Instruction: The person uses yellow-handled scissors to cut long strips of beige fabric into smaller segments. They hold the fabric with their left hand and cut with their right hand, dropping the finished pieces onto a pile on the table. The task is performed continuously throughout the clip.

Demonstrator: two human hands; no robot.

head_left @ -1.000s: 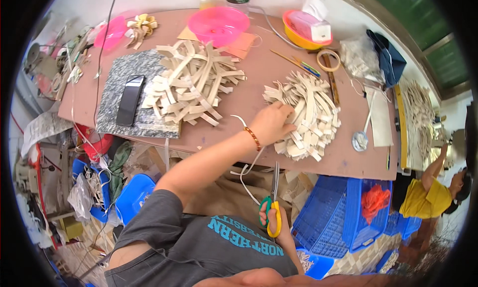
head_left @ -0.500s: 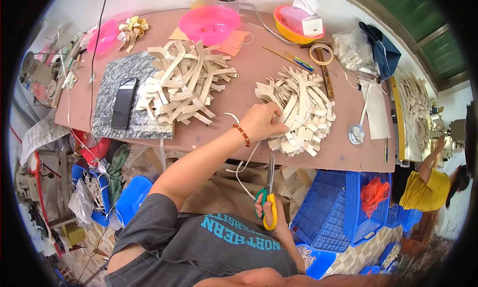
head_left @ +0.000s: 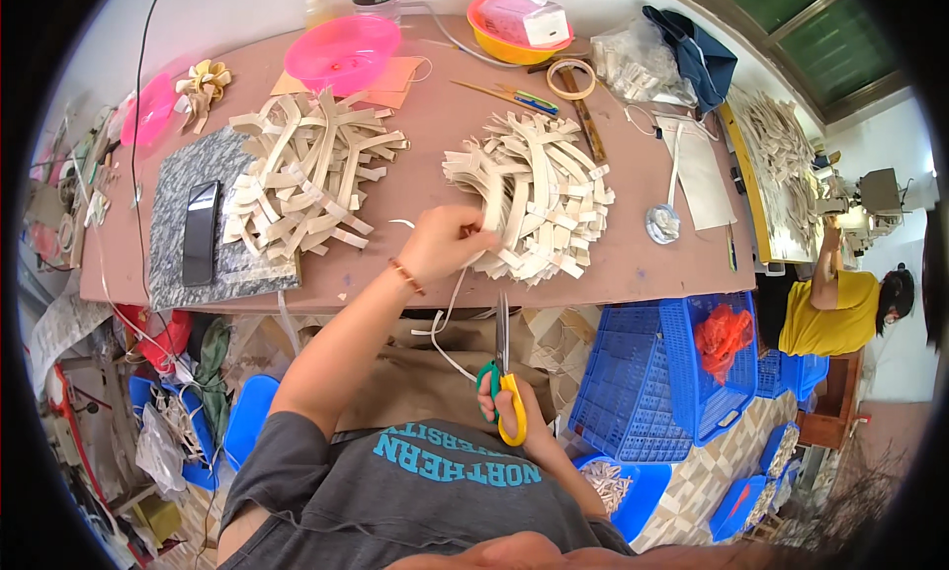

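My left hand (head_left: 450, 242) is at the left edge of the right-hand pile of cream fabric straps (head_left: 554, 199). Its thumb and fingers are pinched on one of the straps (head_left: 492, 202), though the exact grip is partly hidden. From under this hand a thin white strip (head_left: 447, 323) dangles over the table edge toward my lap. Low in front of my body, my right hand (head_left: 514, 412) grips scissors (head_left: 508, 380) with green and yellow handles. Their blades point up toward the table edge and look nearly closed. A second pile of straps (head_left: 311, 175) lies to the left.
A phone (head_left: 201, 234) rests on a grey marbled slab (head_left: 166, 179). Behind are a pink basin (head_left: 343, 54), tissues in a yellow-orange bowl (head_left: 489, 46), pens and a tape roll (head_left: 571, 80). Blue crates (head_left: 633, 382) stand below at right; a person in yellow (head_left: 835, 313) sits beyond.
The whole view has swung, so the table things appear farther left. The left hand stays at the pile, where straps on its left side now fan out more. The right hand still holds the scissors.
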